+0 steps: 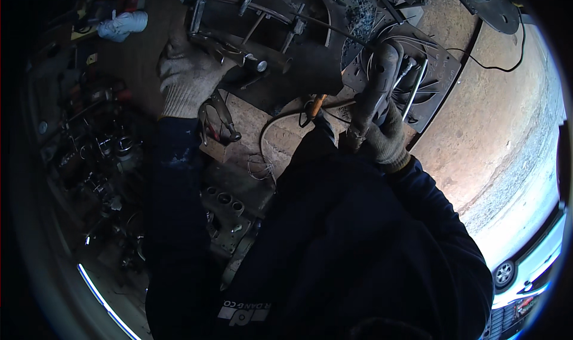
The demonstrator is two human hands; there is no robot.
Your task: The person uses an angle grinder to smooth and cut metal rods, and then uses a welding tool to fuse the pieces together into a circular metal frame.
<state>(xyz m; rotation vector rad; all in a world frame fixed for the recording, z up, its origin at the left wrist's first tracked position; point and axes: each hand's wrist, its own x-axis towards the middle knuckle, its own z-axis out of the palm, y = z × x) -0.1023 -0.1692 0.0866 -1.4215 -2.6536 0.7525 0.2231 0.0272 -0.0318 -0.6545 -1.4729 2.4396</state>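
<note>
My left hand (194,74), in a grey knitted glove, is at the upper left, its fingers closed around a metal tool with a round end (253,62) resembling locking pliers. The tool lies by the edge of a dark metal sheet (298,77). Just below this hand is a pair of pliers (221,116). My right hand (387,138), also gloved, is closed on the lower part of a curved, dark metal pipe (385,62), which stands up from the hand with its bend on top. Its fingers are partly hidden behind the pipe.
Metal bars with clamps (271,15) lie at the back. Loose rods (418,80) and cables rest on a metal plate right of the pipe. An orange-handled tool (317,105) sits between my hands. A crumpled pale cloth (122,25) is far left; a parked car (525,265) is lower right.
</note>
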